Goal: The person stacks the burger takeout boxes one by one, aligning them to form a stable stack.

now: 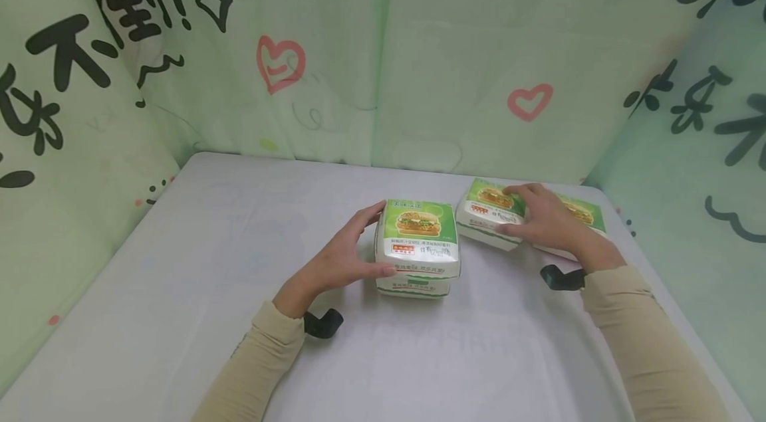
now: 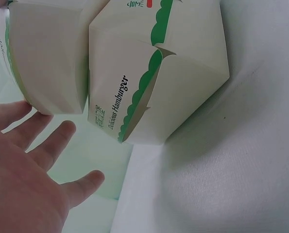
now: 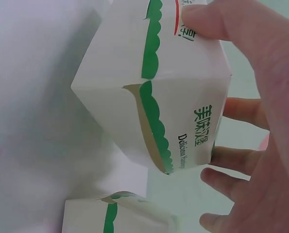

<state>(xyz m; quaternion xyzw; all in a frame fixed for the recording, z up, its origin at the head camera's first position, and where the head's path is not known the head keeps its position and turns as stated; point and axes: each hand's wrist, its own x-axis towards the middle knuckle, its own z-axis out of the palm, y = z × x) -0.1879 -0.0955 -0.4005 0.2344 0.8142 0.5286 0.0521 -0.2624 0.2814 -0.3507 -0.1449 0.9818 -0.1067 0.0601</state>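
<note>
I see a white desk (image 1: 179, 309) walled by heart-printed green curtains (image 1: 335, 123). Mid-desk, the wide-spread left hand (image 1: 335, 260) seems to pinch the stacked upper box (image 1: 419, 229); the part-spread right hand (image 1: 544, 216) grips another box (image 1: 486, 212) near the back edge.

The lower box (image 1: 411, 286) is pretty much covered by the upper box (image 1: 420, 250), which is stacked on it with its green burger-photo panel facing up. Both are white-sided with scalloped green trim, and "Delicious Hamburger" is printed on the lower one's side, where a small gap is left at the lid seam. Behind and to the right of the lower box, the third box (image 1: 486, 211) is turned at a bit of an angle, same burger print on top. Farther right of the lower box, the fourth box (image 1: 585, 211) can be made out, partly hidden, green top up.
</note>
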